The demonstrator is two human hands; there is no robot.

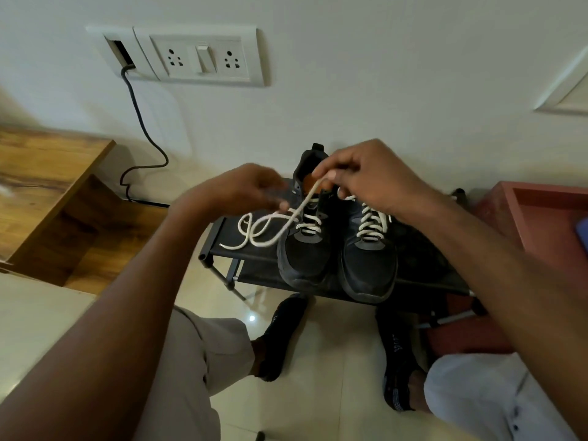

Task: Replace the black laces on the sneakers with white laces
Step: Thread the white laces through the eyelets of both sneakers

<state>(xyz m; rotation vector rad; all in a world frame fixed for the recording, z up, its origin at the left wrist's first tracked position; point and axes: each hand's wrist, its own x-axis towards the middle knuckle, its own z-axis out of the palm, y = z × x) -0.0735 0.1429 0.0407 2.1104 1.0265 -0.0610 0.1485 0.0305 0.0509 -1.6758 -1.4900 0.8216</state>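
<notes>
Both hands work the soft, limp lace (288,222): right fingers (331,175) pinch it; left fingers (280,203) blurred, grip unclear.

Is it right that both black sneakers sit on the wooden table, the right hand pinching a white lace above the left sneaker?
Not quite. The head view shows both sneakers on a low black rack, not the wooden table, which stands apart at the left. The rest holds: the right hand pinches a white lace above the left sneaker.
</notes>
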